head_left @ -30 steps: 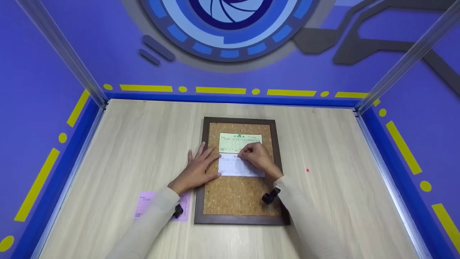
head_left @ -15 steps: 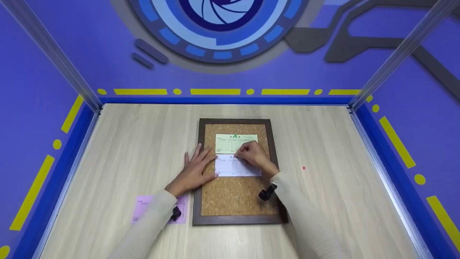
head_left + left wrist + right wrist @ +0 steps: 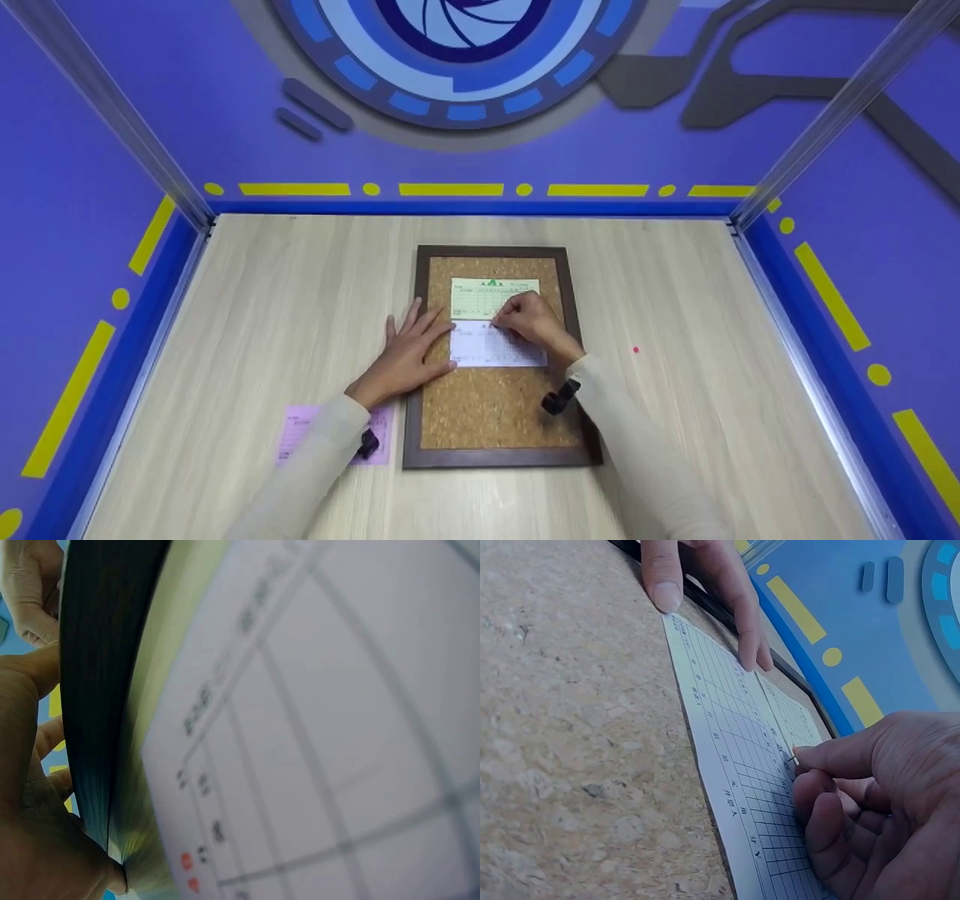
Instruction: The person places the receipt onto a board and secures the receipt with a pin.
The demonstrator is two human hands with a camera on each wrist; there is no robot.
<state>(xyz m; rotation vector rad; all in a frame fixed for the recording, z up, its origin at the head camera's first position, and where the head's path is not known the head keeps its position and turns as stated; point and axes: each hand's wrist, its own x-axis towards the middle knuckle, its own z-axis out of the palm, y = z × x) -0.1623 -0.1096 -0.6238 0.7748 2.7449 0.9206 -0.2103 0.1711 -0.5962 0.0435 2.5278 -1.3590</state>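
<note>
A form printed on white paper [image 3: 472, 349] lies on the framed cork board [image 3: 495, 416], right below a pale green form [image 3: 472, 296]. My left hand [image 3: 405, 356] is spread over the board's left side, thumb and fingertips at the white form's left corners. At the white form's top edge, my right hand [image 3: 531, 319] pinches a small push pin [image 3: 794, 752] between thumb and forefinger. Its orange head is mostly covered by the fingertips, and its thin metal needle points at the paper in the right wrist view.
A pink form [image 3: 300, 429] lies on the wooden table [image 3: 300, 300] left of the board, partly under my left forearm. A tiny red object [image 3: 636, 349] lies to the right of the board. Blue and purple walls [image 3: 90, 150] enclose the table's back and sides.
The head view has shifted slightly. Both hands keep their places on the board, the right one still pinching the push pin at the white form's top edge.
</note>
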